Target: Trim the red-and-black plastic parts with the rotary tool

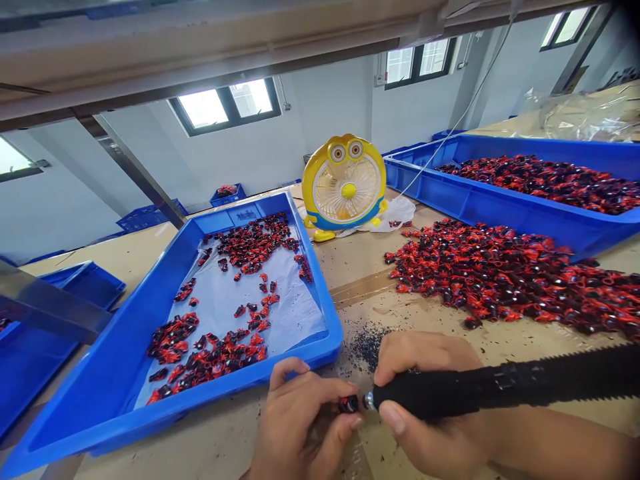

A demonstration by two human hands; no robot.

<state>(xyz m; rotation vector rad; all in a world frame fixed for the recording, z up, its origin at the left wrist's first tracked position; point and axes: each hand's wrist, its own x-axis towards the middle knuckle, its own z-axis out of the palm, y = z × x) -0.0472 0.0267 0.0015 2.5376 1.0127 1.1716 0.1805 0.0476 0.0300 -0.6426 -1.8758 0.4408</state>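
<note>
My left hand (305, 417), at the bottom centre, pinches a small red and black part (349, 404) between thumb and fingertips. My right hand (435, 400) is closed around a black handheld tool (425, 393) with a metal tip. The tip points left at the part, very close to it; whether they touch is hard to tell. A ribbed black hose or sleeve runs from the tool to the right edge. Black crumbs (369, 345) are scattered on the cardboard-covered table (360, 267) just behind my hands.
A blue tray (327, 313) with red and black parts on white sheeting stands left. A heap of such parts (500, 273) lies right, before another filled blue tray (520, 210). A yellow fan (349, 191) stands behind. A metal post (135, 170) crosses the left side.
</note>
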